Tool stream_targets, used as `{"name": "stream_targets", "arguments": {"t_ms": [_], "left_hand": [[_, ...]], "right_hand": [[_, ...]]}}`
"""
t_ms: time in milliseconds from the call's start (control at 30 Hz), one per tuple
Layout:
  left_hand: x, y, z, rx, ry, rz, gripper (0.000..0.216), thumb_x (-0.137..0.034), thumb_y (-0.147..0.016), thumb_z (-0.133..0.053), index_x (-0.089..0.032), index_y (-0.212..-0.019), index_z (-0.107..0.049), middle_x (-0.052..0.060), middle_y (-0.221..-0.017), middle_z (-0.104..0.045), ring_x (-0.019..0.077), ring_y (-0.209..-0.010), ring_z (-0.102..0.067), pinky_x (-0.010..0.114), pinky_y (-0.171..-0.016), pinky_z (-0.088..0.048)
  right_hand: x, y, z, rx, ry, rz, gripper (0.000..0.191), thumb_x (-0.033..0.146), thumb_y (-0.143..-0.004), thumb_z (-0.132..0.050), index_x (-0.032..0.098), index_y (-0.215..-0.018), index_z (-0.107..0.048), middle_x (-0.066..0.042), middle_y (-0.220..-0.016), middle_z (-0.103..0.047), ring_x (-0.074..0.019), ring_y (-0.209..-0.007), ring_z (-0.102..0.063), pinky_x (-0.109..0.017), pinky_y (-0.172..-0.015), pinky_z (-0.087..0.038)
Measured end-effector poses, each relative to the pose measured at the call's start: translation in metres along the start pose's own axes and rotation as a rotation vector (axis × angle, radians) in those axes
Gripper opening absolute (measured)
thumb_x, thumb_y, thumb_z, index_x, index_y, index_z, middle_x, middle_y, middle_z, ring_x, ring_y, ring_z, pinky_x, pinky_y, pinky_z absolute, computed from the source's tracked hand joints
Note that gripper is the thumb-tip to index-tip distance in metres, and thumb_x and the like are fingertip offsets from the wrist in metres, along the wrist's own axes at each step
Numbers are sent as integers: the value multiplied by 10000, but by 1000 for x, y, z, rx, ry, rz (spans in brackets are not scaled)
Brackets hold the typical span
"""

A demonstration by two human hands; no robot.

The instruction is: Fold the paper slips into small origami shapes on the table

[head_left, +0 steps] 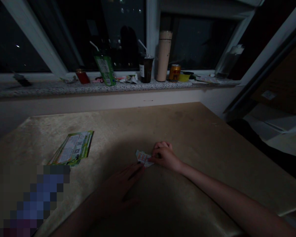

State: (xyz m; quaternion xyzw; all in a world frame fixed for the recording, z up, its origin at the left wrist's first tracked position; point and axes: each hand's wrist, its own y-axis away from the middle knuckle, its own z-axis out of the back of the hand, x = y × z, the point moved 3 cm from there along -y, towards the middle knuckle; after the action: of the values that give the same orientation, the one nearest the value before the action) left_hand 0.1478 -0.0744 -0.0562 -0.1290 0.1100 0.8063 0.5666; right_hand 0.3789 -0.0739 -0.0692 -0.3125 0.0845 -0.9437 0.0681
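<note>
The small paper slip [143, 158] lies on the table [187, 131], well inside its edges, with bare tabletop on every side. Its long axis runs from upper left to lower right. The right hand [164, 155], fingers curled, pinches the slip's right end; the left hand [124, 184] lies flat and open, fingertips touching its lower edge. A green leaflet [74, 148] rests well to the slip's left

Single head cam, worn by the person, pitched forward and down across the tabletop [192, 131]. Both hands [162, 156] sit close, low in frame; far edge takes in the window sill [51, 88] and dark windows. No second view.
</note>
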Motion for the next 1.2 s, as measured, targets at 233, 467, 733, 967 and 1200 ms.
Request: {"name": "stream_targets", "arguments": {"t_ms": [233,467,733,967,1200], "left_hand": [[-3,-2,5,6,28,8,817,-496,-864,-546,-272,-1503,-88,80,-1545,-204,321,-1350,-311,464,-1072,-317],[-2,-3,5,28,0,8,769,-504,-888,-507,-258,-1499,-111,82,-1542,-212,302,-1354,-304,448,-1078,-311],[2,-3,12,-22,125,76,697,-465,-927,-470,-291,-1490,-97,88,-1472,-366,286,-1269,-441,449,-1022,-385],[0,-5,7,-26,30,-27,639,-460,-937,-454,-321,-1488,-161,59,-1511,-292,305,-1317,-366,455,-1048,-351],[-2,-6,3,-43,14,7,654,-448,-931,-472,-304,-1490,-164,65,-1507,-293,299,-1327,-346,453,-1064,-334]], "right_hand": [[2,0,0,-5,5,21,314,475,-804,-659,191,-674,-636,-8,-832,-607,-179,-909,-496,-350,-851,-247],[3,0,0,-16,8,24,315,453,-806,-667,182,-651,-624,-3,-799,-613,-178,-889,-496,-351,-846,-242],[3,-1,0,-2,10,13,252,387,-765,-727,186,-645,-632,-5,-808,-629,-187,-897,-501,-362,-859,-236],[3,-2,-1,-3,13,-1,269,403,-767,-721,185,-635,-636,-9,-803,-631,-188,-888,-507,-363,-840,-240],[1,-3,-1,-15,4,-3,269,413,-745,-739,189,-632,-642,1,-777,-624,-182,-875,-505,-354,-839,-229]]}}
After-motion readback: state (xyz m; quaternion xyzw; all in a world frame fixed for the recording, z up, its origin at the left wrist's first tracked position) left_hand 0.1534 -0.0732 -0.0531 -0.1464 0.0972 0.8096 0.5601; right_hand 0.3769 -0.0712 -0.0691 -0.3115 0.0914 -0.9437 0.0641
